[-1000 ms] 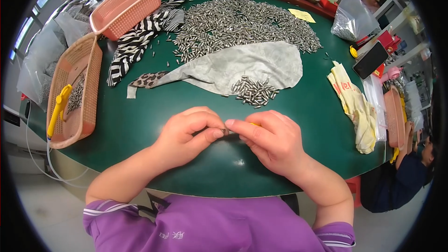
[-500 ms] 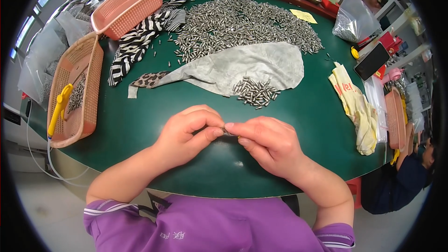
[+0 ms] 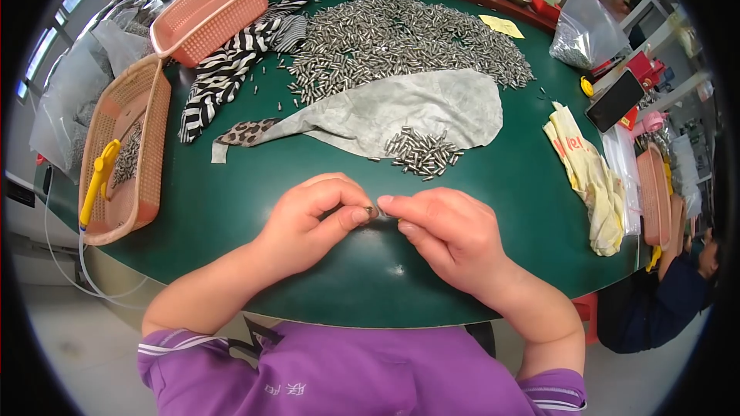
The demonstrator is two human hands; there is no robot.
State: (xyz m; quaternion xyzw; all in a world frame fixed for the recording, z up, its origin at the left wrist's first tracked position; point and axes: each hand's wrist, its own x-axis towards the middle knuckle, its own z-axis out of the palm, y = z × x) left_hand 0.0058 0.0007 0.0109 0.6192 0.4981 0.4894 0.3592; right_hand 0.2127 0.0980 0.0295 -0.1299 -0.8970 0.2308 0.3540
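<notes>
Metal piece (image 3: 371, 212), small, pinched between thumb and forefinger of the left hand (image 3: 312, 212), above the green counter (image 3: 347, 285). Right hand (image 3: 455, 233), fingertips just beside it, grip's hold impossible to tell. Small heap (image 3: 422, 152), similar pieces, at grey cloth's (image 3: 451, 100) near edge.

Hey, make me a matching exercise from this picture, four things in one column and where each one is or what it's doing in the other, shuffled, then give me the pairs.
Column one:
1. Left hand
2. Yellow tool
3. Small heap of metal pieces
4. Dark phone

Column two:
A. At the near edge of the grey cloth, spilling onto the green table
B. On the right, near the far end of the pale yellow glove
C. Pinching a small piece between finger and thumb
D. Resting against the far-left basket

Pairs: 1-C, 2-D, 3-A, 4-B.
</notes>
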